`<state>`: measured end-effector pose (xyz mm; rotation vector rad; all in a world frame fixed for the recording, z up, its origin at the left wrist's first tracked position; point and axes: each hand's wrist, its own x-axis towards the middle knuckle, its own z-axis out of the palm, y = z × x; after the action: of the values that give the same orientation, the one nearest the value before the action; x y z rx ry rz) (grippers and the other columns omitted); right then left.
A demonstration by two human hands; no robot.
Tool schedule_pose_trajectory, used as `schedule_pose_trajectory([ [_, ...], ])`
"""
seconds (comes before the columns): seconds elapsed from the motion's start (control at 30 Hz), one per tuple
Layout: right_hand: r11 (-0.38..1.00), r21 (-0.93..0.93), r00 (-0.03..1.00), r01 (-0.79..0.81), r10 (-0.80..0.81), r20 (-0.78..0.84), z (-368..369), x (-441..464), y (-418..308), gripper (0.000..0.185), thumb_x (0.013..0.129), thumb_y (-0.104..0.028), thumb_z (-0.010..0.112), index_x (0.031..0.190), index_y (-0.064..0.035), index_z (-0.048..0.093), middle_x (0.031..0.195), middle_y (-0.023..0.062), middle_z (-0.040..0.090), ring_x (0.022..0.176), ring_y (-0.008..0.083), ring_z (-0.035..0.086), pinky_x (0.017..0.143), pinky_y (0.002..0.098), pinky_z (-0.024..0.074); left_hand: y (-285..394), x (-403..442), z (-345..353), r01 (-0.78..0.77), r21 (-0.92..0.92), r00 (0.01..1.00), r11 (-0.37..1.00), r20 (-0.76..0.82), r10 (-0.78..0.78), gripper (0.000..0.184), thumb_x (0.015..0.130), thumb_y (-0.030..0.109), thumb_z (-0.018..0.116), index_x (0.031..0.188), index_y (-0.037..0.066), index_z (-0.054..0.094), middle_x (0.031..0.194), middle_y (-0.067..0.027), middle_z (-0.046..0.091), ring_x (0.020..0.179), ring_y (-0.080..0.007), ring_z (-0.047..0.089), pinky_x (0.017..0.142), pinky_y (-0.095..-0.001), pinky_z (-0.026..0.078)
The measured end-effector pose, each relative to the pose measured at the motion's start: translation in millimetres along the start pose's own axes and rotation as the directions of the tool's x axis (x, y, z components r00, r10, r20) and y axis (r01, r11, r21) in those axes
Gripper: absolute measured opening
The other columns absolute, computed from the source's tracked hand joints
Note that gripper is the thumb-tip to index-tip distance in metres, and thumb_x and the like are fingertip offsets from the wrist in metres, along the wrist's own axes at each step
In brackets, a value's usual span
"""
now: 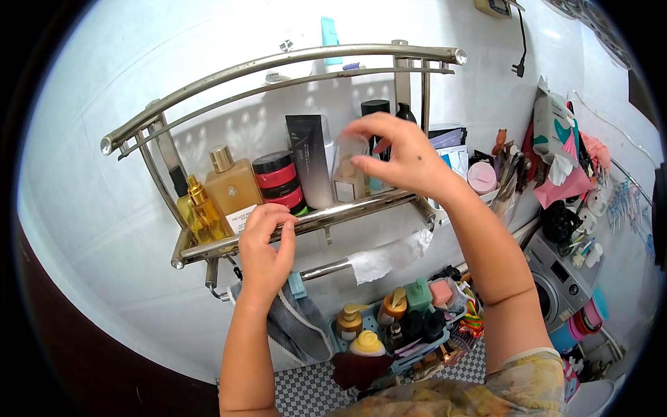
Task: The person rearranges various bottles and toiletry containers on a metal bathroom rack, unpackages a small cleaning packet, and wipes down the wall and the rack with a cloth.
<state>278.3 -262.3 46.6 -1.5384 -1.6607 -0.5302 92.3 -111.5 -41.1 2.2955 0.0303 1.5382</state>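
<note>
My left hand [267, 240] lies against the front rail [326, 218] of a metal wall shelf, fingers bent over it, thumb apart, below the stacked red-and-black jars [278, 182]. My right hand [406, 156] curves around the upper part of a clear bottle [347, 182], thumb and fingers spread; whether they touch it is unclear. Left of this bottle stands a dark grey-to-white squeeze tube [310, 160]. Behind my right hand, a black-capped bottle [375, 108] is partly hidden. At the shelf's left end are an amber bottle with a gold cap [233, 182] and a golden pump bottle [205, 215].
A light blue tube [329, 38] stands above the top rail. Below hang a grey towel [302, 323] and white paper [392, 257] on a bar. A basket of bottles [382, 326] sits lower down. To the right are a pink round container [481, 178] and a washing machine [559, 278].
</note>
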Motion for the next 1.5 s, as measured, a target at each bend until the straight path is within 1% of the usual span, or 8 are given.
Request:
schedule_pose_trajectory([
  [0.1,0.999,-0.031,0.989,-0.012,0.007,-0.145,-1,5,8,0.036,0.073,-0.012,0.064,0.109,-0.0041,0.059,0.103,0.0092,0.06,0.093,0.0192,0.057,0.074,0.0283,0.0485,1,0,0,0.006,0.002,1.0,1.0,-0.011,-0.006,0.005,0.076,0.001,0.057,0.079,-0.001,0.061,0.086,-0.0126,0.059,0.08,-0.0257,0.058,0.072,-0.0323,0.046],
  [0.33,0.994,0.014,0.994,-0.104,0.104,-0.029,12,12,20,0.032,0.077,-0.011,0.063,0.107,-0.001,0.059,0.107,0.0123,0.06,0.091,0.0219,0.059,0.077,0.0301,0.0493,2,1,0,0.008,0.015,1.0,1.0,0.009,-0.009,0.004,0.078,0.0,0.056,0.08,-0.001,0.059,0.088,-0.0112,0.059,0.081,-0.0224,0.057,0.073,-0.0295,0.044],
  [0.57,0.998,-0.017,0.99,-0.06,0.057,-0.129,7,9,22,0.027,0.079,-0.01,0.061,0.105,-0.0014,0.061,0.105,0.0114,0.062,0.087,0.0181,0.061,0.072,0.0275,0.0496,2,0,-1,0.014,0.009,1.0,1.0,0.01,-0.014,0.004,0.078,0.0,0.056,0.08,-0.001,0.059,0.087,-0.0115,0.059,0.081,-0.0233,0.057,0.074,-0.0304,0.044],
  [0.67,0.999,0.013,0.905,0.042,-0.033,-0.424,-8,12,6,0.015,0.08,-0.011,0.06,0.092,-0.0038,0.065,0.081,0.0084,0.065,0.067,0.016,0.061,0.058,0.0247,0.048,1,1,1,0.0,0.016,1.0,1.0,-0.015,0.0,0.005,0.076,0.0,0.057,0.078,-0.001,0.061,0.086,-0.0123,0.059,0.08,-0.0258,0.058,0.072,-0.0327,0.046],
  [0.9,0.975,-0.135,0.75,0.178,-0.223,-0.623,-50,71,-5,0.015,0.077,-0.011,0.057,0.09,-0.0034,0.062,0.087,0.0083,0.063,0.074,0.0175,0.062,0.064,0.0283,0.0507,-1,-2,2,0.011,0.026,1.0,1.0,-0.011,-0.01,0.005,0.075,0.0,0.058,0.079,-0.001,0.061,0.088,-0.0129,0.058,0.084,-0.0272,0.057,0.075,-0.0341,0.045],
  [1.13,0.923,-0.256,0.934,-0.287,0.21,-0.288,-54,144,15,0.066,0.071,-0.034,0.066,0.127,-0.0052,0.046,0.108,0.0199,0.056,0.094,0.0268,0.059,0.075,0.0346,0.051,-3,-4,1,0.002,0.019,1.0,1.0,-0.014,-0.002,0.006,0.074,0.0,0.059,0.08,0.0,0.06,0.089,-0.0121,0.058,0.084,-0.0275,0.056,0.075,-0.0348,0.045],
  [1.37,0.897,-0.247,0.928,-0.367,0.372,-0.028,-44,182,-2,0.08,0.067,-0.044,0.07,0.133,-0.0101,0.04,0.12,0.026,0.05,0.109,0.0365,0.053,0.082,0.0409,0.0484,-5,-4,2,-0.014,0.01,1.0,1.0,-0.019,0.014,0.007,0.073,-0.001,0.059,0.08,0.0,0.06,0.088,-0.0123,0.058,0.085,-0.0284,0.056,0.076,-0.0354,0.045],
  [1.5,0.828,-0.395,0.869,-0.397,0.478,0.128,-40,198,-9,0.077,0.066,-0.051,0.07,0.129,-0.0125,0.046,0.125,0.0209,0.049,0.115,0.0352,0.049,0.08,0.0397,0.0495,-4,-4,1,-0.019,0.007,1.0,1.0,-0.02,0.019,0.007,0.073,-0.001,0.059,0.08,0.001,0.06,0.089,-0.0123,0.058,0.085,-0.0289,0.055,0.076,-0.0355,0.044],
])
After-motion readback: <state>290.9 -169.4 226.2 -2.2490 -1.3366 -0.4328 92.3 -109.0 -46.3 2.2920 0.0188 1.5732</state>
